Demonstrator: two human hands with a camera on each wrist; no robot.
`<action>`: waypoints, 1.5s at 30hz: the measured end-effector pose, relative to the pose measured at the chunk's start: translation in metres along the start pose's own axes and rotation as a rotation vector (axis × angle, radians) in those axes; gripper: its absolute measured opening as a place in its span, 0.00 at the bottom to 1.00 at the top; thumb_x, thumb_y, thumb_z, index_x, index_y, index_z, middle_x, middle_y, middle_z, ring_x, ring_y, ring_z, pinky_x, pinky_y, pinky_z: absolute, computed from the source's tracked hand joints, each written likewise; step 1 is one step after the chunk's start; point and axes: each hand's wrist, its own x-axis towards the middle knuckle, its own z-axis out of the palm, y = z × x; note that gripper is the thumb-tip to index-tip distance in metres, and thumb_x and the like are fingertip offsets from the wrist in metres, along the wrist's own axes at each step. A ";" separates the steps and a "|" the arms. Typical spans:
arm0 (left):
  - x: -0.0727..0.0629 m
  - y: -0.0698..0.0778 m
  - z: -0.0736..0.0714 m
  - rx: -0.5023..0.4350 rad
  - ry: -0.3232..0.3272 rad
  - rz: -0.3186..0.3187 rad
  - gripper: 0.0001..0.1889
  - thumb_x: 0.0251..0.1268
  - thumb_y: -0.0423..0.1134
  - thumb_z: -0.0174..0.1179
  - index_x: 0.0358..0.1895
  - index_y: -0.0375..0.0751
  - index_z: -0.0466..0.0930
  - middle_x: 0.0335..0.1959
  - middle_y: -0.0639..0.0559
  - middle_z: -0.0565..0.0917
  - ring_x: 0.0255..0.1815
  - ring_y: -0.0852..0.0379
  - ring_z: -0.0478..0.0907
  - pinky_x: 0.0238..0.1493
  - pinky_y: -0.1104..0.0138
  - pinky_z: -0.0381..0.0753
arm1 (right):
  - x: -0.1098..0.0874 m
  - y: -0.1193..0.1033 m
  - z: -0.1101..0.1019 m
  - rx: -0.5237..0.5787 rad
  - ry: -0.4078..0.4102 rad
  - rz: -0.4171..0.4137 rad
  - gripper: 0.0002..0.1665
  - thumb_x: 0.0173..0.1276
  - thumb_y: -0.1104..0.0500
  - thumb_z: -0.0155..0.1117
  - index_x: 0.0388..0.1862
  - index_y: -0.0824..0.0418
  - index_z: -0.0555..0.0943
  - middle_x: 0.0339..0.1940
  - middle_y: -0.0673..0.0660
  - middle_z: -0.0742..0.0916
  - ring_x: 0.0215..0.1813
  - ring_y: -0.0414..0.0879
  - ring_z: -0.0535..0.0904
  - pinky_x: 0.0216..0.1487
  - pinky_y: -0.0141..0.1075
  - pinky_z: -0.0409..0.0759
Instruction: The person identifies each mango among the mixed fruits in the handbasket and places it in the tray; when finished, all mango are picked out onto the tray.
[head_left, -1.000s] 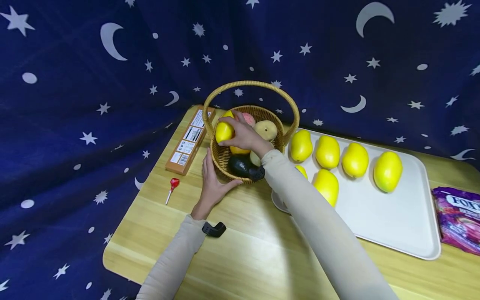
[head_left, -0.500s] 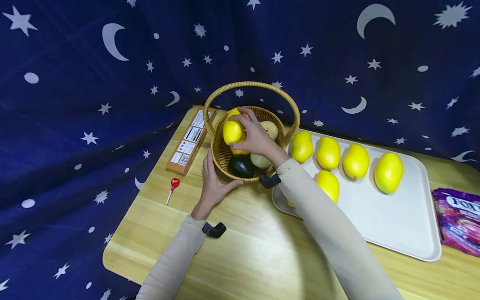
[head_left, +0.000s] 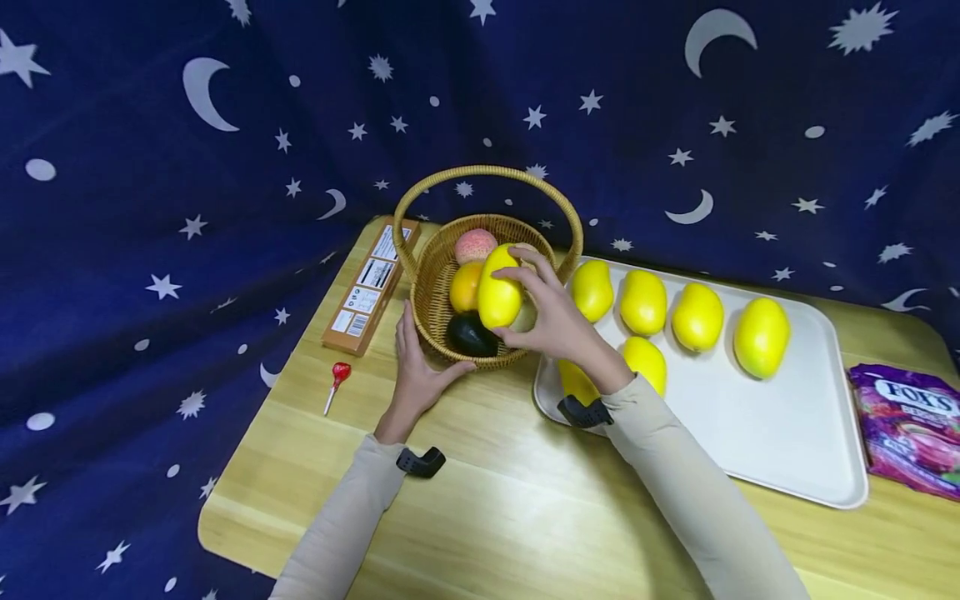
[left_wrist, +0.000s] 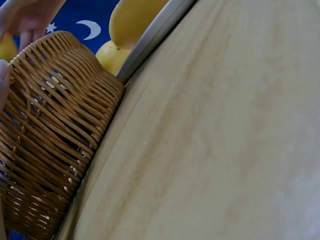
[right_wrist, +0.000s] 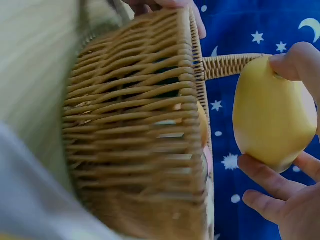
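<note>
In the head view my right hand [head_left: 558, 321] holds a yellow mango [head_left: 498, 287] over the right half of a wicker basket [head_left: 429, 287]. Thumb and fingertips grip the mango's ends in the right wrist view, where the mango [right_wrist: 272, 117] shows beyond the basket rim. My left hand [head_left: 420, 375] rests against the basket's front left side, thumb and straight fingers spread along the wicker. Inside the basket lie a pink netted round fruit [head_left: 476, 246], an orange [head_left: 467, 286] and a dark avocado [head_left: 471, 335]. A pale round fruit is mostly hidden behind the mango and hand.
A white tray [head_left: 765, 442] with several mangoes [head_left: 697, 317] stands right of the basket. Left of it lie a long brown box [head_left: 367, 292] and a red lollipop [head_left: 341, 372]. A purple candy bag [head_left: 911, 425] is at the far right. The basket handle [head_left: 487, 171] arches overhead.
My right hand has carried the mango from the basket's left side rightward and toward me, uncovering the pink fruit and the orange. My left hand stays at the basket. The head view has shifted slightly.
</note>
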 end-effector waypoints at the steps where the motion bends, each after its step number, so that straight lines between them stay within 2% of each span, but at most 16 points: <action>1: -0.001 0.001 0.000 -0.005 0.002 0.001 0.72 0.36 0.76 0.66 0.80 0.50 0.30 0.78 0.42 0.48 0.76 0.44 0.49 0.72 0.40 0.52 | -0.007 0.000 -0.002 0.002 0.005 -0.002 0.42 0.47 0.55 0.81 0.62 0.55 0.74 0.75 0.58 0.62 0.73 0.58 0.63 0.63 0.54 0.73; 7: -0.002 0.005 0.001 -0.026 -0.001 -0.004 0.71 0.37 0.74 0.67 0.80 0.54 0.29 0.78 0.43 0.48 0.76 0.44 0.49 0.72 0.39 0.52 | -0.055 0.005 -0.017 -0.015 0.086 0.006 0.44 0.42 0.58 0.82 0.62 0.55 0.74 0.75 0.58 0.63 0.73 0.59 0.62 0.63 0.52 0.73; 11: -0.002 0.006 0.002 -0.020 -0.005 -0.007 0.72 0.36 0.75 0.67 0.80 0.53 0.30 0.79 0.45 0.46 0.77 0.44 0.47 0.72 0.39 0.50 | -0.093 0.010 -0.033 -0.055 0.165 0.036 0.45 0.39 0.59 0.83 0.61 0.56 0.76 0.75 0.56 0.65 0.74 0.56 0.63 0.65 0.38 0.71; 16: 0.000 0.006 0.002 -0.020 -0.008 -0.004 0.73 0.36 0.75 0.68 0.80 0.45 0.32 0.78 0.44 0.48 0.76 0.45 0.49 0.72 0.40 0.52 | -0.139 0.018 -0.058 -0.073 0.240 0.064 0.45 0.36 0.64 0.80 0.59 0.62 0.77 0.75 0.60 0.65 0.74 0.53 0.62 0.68 0.24 0.61; 18: 0.000 0.005 0.001 -0.015 -0.008 -0.004 0.73 0.36 0.75 0.67 0.79 0.41 0.33 0.77 0.43 0.49 0.76 0.45 0.49 0.72 0.40 0.53 | -0.155 0.023 -0.069 -0.080 0.267 0.069 0.44 0.36 0.62 0.80 0.59 0.64 0.77 0.74 0.62 0.66 0.74 0.52 0.62 0.67 0.22 0.61; 20: 0.001 0.005 0.000 -0.012 -0.006 -0.005 0.73 0.36 0.76 0.67 0.79 0.39 0.33 0.77 0.42 0.50 0.76 0.44 0.49 0.72 0.40 0.53 | -0.170 0.028 -0.079 -0.101 0.286 0.082 0.44 0.42 0.52 0.80 0.60 0.66 0.76 0.74 0.62 0.65 0.74 0.49 0.61 0.65 0.19 0.63; 23: 0.001 0.004 -0.001 -0.007 -0.004 -0.007 0.73 0.36 0.76 0.66 0.79 0.39 0.34 0.76 0.41 0.50 0.76 0.44 0.49 0.72 0.39 0.53 | -0.193 0.038 -0.090 -0.106 0.317 0.098 0.45 0.48 0.42 0.76 0.60 0.68 0.76 0.74 0.64 0.65 0.75 0.46 0.61 0.62 0.17 0.64; 25: 0.000 0.003 -0.002 -0.008 -0.004 -0.009 0.73 0.37 0.76 0.66 0.79 0.41 0.33 0.76 0.41 0.50 0.76 0.44 0.49 0.71 0.39 0.53 | -0.207 0.045 -0.095 -0.110 0.320 0.123 0.45 0.47 0.46 0.79 0.60 0.69 0.76 0.74 0.65 0.64 0.74 0.42 0.60 0.61 0.15 0.64; 28: -0.002 0.002 -0.003 -0.011 -0.009 -0.014 0.72 0.38 0.74 0.67 0.80 0.43 0.32 0.78 0.42 0.48 0.77 0.44 0.47 0.71 0.38 0.51 | -0.226 0.053 -0.098 -0.106 0.301 0.168 0.47 0.37 0.66 0.82 0.60 0.71 0.74 0.74 0.67 0.64 0.71 0.35 0.61 0.58 0.14 0.64; 30: -0.002 0.001 -0.003 -0.015 -0.011 -0.015 0.71 0.39 0.73 0.68 0.80 0.44 0.32 0.78 0.43 0.47 0.77 0.43 0.46 0.71 0.37 0.50 | -0.236 0.058 -0.098 -0.102 0.281 0.194 0.52 0.27 0.78 0.79 0.61 0.72 0.74 0.73 0.70 0.63 0.69 0.31 0.62 0.56 0.13 0.64; 31: -0.003 0.001 -0.003 -0.018 -0.011 -0.015 0.71 0.39 0.72 0.68 0.80 0.44 0.32 0.78 0.44 0.47 0.78 0.44 0.45 0.71 0.37 0.50 | -0.239 0.060 -0.098 -0.100 0.272 0.209 0.53 0.26 0.79 0.78 0.60 0.72 0.73 0.72 0.70 0.63 0.68 0.30 0.61 0.56 0.13 0.64; 38: -0.003 0.000 -0.002 -0.033 -0.009 -0.003 0.71 0.39 0.72 0.68 0.80 0.50 0.30 0.77 0.40 0.49 0.77 0.44 0.48 0.72 0.39 0.51 | -0.252 0.071 -0.093 -0.053 0.230 0.276 0.51 0.30 0.79 0.78 0.61 0.70 0.73 0.70 0.73 0.62 0.67 0.28 0.60 0.56 0.11 0.62; 45: -0.003 0.002 0.001 -0.033 -0.010 0.012 0.71 0.39 0.73 0.67 0.80 0.48 0.31 0.76 0.38 0.50 0.76 0.42 0.48 0.72 0.40 0.51 | -0.258 0.077 -0.094 -0.056 0.204 0.257 0.52 0.30 0.80 0.78 0.61 0.73 0.71 0.68 0.75 0.67 0.67 0.25 0.62 0.61 0.13 0.62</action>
